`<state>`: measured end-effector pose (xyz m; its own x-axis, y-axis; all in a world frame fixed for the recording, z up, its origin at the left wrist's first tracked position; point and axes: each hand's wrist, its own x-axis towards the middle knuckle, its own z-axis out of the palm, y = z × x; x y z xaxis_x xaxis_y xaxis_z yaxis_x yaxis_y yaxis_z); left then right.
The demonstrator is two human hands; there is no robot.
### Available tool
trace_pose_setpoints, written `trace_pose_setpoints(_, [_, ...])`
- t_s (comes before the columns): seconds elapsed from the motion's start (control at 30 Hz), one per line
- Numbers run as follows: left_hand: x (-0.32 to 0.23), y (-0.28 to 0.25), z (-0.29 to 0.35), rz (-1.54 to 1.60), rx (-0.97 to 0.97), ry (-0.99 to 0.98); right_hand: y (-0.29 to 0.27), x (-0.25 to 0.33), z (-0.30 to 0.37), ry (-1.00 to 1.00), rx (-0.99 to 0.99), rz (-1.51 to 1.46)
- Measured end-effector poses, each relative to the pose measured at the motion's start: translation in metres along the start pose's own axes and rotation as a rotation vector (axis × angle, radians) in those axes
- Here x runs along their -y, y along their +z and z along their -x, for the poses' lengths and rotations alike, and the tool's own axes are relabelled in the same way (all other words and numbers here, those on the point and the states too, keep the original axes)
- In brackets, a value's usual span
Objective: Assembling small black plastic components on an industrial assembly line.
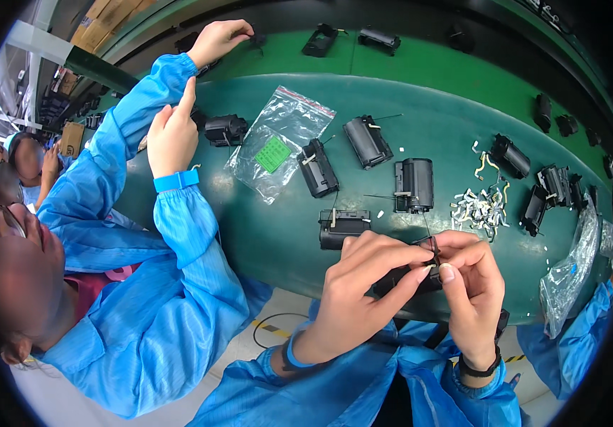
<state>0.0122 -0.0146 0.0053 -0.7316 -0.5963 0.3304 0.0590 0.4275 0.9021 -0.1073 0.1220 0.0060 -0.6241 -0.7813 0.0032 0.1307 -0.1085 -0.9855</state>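
Note:
At the table's near edge, both my hands meet over a black plastic unit [389,282]. My left hand [356,295] is closed, its thumb and index finger pinched at the upper end of the unit. Opposite it, my right hand [476,288] is closed too, thumb and fingers gripping the same end. A tiny pale piece shows between the fingertips; its kind is too small to tell. My fingers hide much of the unit. Just beyond lie a similar black unit [344,228] with a thin wire and another black unit [414,186] standing upright.
More black units [368,142] lie across the green table [249,224]. A heap of small white connectors with short wires [481,211] sits right of centre. A clear zip bag [278,135] lies far left, crumpled plastic [569,267] at right. A co-worker's hands [173,139] reach in from the left.

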Motion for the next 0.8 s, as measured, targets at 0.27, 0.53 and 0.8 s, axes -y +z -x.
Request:
trace_pose_setpoints(0.27, [0.005,0.002,0.003,0.173,0.086,-0.101,-0.001,-0.014,-0.004,-0.076,-0.025,0.080])
trace_pose_setpoints(0.53, [0.007,0.010,0.002,0.090,0.125,-0.110,-0.004,-0.011,-0.002,-0.048,-0.045,0.087])
trace_pose_setpoints(0.8, [0.007,0.009,0.005,-0.008,0.119,-0.086,0.001,-0.009,0.002,0.035,-0.052,0.086])
